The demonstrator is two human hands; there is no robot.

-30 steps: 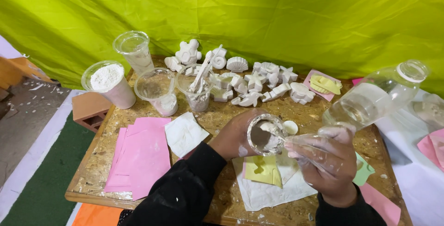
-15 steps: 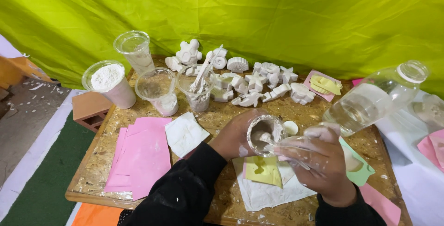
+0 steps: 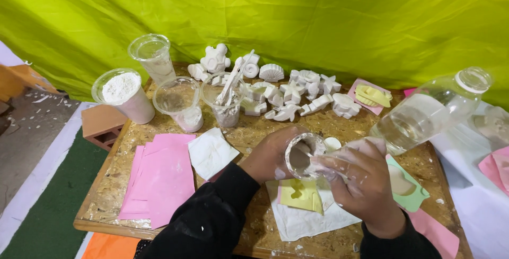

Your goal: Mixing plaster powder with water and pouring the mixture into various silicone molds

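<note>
My left hand grips a small clear plastic cup smeared with grey-white plaster, tilted toward me above the table. My right hand, dusted white, holds a thin stick that reaches into the cup. Under the hands a yellow mould lies on a white cloth. A green mould sits just right of my right hand.
A clear water bottle lies tilted at the right. Cups stand at the back left, one full of white powder. Several white plaster figures line the back. Pink sheets lie left on the wooden table.
My right hand has shifted slightly left with the stick inside the cup; the cup stays held by my left hand.
</note>
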